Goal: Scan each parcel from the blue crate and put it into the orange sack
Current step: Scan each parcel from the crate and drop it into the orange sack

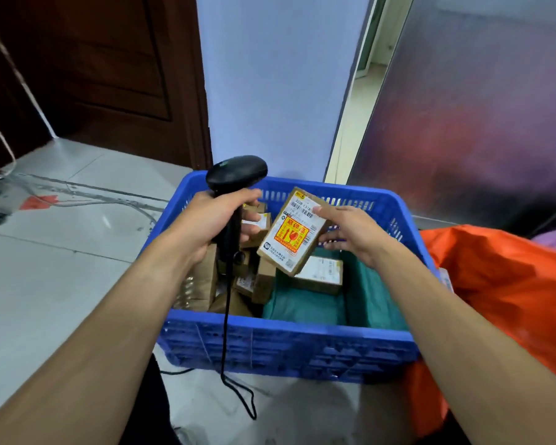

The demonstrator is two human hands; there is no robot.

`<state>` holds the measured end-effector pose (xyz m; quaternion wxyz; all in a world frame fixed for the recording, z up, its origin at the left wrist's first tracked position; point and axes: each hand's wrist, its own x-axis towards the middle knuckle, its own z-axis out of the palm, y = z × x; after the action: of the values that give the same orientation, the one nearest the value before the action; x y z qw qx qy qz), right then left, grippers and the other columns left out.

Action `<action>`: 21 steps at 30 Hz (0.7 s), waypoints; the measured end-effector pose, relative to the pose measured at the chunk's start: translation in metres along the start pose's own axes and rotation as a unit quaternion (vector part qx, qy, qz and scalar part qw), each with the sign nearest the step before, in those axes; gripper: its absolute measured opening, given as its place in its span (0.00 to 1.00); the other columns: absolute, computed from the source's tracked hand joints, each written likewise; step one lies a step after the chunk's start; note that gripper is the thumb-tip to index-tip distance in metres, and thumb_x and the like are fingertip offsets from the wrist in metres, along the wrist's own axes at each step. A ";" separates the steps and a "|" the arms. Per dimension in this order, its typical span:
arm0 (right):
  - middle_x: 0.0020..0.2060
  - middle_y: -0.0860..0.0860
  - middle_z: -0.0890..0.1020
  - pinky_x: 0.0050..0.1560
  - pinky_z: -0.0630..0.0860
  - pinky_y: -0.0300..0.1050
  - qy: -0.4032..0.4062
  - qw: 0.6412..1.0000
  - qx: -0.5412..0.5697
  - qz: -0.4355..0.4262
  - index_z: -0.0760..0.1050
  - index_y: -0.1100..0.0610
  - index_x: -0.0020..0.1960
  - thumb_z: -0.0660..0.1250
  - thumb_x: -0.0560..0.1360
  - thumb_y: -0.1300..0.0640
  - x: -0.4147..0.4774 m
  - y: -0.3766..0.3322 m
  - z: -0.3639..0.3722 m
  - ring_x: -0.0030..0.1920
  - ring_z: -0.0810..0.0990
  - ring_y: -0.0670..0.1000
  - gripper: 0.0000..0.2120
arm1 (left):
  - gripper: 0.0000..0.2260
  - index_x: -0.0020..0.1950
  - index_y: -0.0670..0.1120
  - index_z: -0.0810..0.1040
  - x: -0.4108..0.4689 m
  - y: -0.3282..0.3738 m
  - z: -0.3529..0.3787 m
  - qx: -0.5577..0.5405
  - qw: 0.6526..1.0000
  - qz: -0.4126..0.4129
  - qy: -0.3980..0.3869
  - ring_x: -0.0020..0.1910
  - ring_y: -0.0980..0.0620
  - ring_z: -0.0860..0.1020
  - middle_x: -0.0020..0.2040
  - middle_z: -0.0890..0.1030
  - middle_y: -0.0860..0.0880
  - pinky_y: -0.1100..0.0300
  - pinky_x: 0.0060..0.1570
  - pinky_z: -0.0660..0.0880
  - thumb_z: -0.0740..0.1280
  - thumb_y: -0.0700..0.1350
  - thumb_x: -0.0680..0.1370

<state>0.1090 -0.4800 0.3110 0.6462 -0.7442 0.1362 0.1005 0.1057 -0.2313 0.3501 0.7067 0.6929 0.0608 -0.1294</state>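
The left hand [212, 220] is wrapped round the handle of a black scanner [236, 171], fingers curled tight on the grip. The scanner's rounded head stands just above the fist. A black cable [227, 316] drops from the handle below this hand, crosses the near wall of the crate and reaches the floor [61, 252].

Just to the right of that fist, the right hand [350, 232] pinches a flat cardboard parcel [294, 232]. Its thumb lies on the upper corner of the label face and its fingers are behind the right edge. The parcel is held tilted, clear of the things beneath it. Its white label, with a barcode strip and a yellow and red sticker, is turned up toward the camera.

The blue crate [286, 345] sits on the floor below both hands. Under the left hand several brown boxes [264, 284] crowd together. Under the right hand lie teal bags [305, 306] and a labelled box [321, 274] on top of them.

The orange sack [511, 284] lies to the right of the right forearm, against the crate's right wall. Beyond the left hand stands a dark wooden door [109, 75].
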 end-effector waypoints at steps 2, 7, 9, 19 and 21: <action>0.42 0.52 0.87 0.37 0.79 0.43 0.019 0.999 0.000 -0.030 0.80 0.60 0.59 0.70 0.80 0.50 -0.025 -0.015 -0.013 0.37 0.81 0.51 0.14 | 0.10 0.52 0.43 0.85 -0.006 0.002 0.001 -0.003 1.000 0.010 -0.002 0.37 0.48 0.85 0.44 0.88 0.42 0.52 0.45 0.81 0.75 0.50 0.78; 0.44 0.54 0.88 0.41 0.77 0.46 0.065 0.996 0.019 -0.066 0.80 0.61 0.59 0.67 0.81 0.51 -0.090 -0.023 -0.037 0.38 0.81 0.53 0.14 | 0.10 0.54 0.41 0.85 -0.031 0.004 0.009 -0.013 0.999 0.032 -0.004 0.32 0.50 0.82 0.44 0.86 0.43 0.58 0.36 0.81 0.73 0.47 0.80; 0.43 0.54 0.87 0.41 0.76 0.47 0.082 0.993 0.038 -0.080 0.80 0.59 0.56 0.67 0.81 0.50 -0.110 -0.024 -0.038 0.36 0.82 0.53 0.12 | 0.10 0.54 0.41 0.84 -0.045 0.002 0.016 -0.024 0.999 0.036 -0.009 0.31 0.50 0.81 0.42 0.86 0.43 0.59 0.34 0.80 0.73 0.47 0.80; 0.46 0.53 0.88 0.41 0.80 0.47 0.116 0.987 0.048 -0.095 0.75 0.59 0.63 0.70 0.80 0.45 -0.156 -0.016 -0.045 0.37 0.84 0.52 0.20 | 0.11 0.54 0.43 0.85 -0.107 -0.026 0.061 -0.007 0.999 0.047 0.001 0.32 0.50 0.79 0.42 0.88 0.42 0.54 0.41 0.80 0.75 0.50 0.79; 0.47 0.54 0.88 0.43 0.80 0.48 0.113 0.987 0.063 -0.094 0.75 0.60 0.64 0.69 0.80 0.45 -0.159 -0.014 -0.048 0.38 0.84 0.52 0.21 | 0.09 0.53 0.45 0.84 -0.114 -0.033 0.069 -0.014 0.998 0.051 0.019 0.30 0.53 0.78 0.35 0.85 0.44 0.58 0.37 0.78 0.75 0.50 0.79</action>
<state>-0.0380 -0.5142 0.3828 0.6787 -0.7181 0.1440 -0.0537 -0.0185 -0.2885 0.3504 0.7211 0.6871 0.0404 -0.0794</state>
